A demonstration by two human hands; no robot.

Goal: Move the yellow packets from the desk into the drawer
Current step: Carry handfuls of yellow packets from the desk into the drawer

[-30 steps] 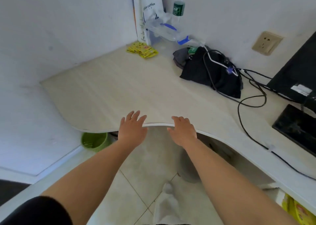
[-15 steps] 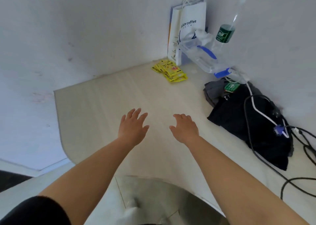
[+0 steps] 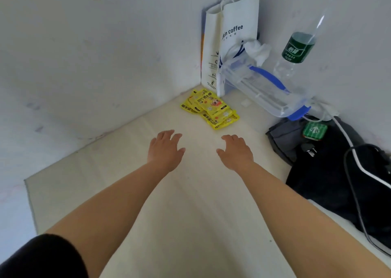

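Observation:
Several yellow packets (image 3: 210, 109) lie in a loose overlapping pile in the far corner of the pale wooden desk (image 3: 105, 172), close to the wall. My left hand (image 3: 166, 148) is stretched out over the desk just short of the pile, fingers straight and empty. My right hand (image 3: 236, 150) is beside it, a little below and right of the packets, fingers relaxed and holding nothing. Neither hand touches the packets. No drawer is in view.
A white coffee paper bag (image 3: 230, 36) stands in the corner behind the packets. A clear plastic box with blue clips (image 3: 264, 91) and a water bottle (image 3: 300, 47) lean at the right wall. Black cloth (image 3: 330, 184), a green case (image 3: 314, 130) and cables (image 3: 355, 193) lie on the right.
Both arms have reached forward from the desk's front edge across the top toward the corner, and the view has moved in closer to the packets. Both hands stay empty.

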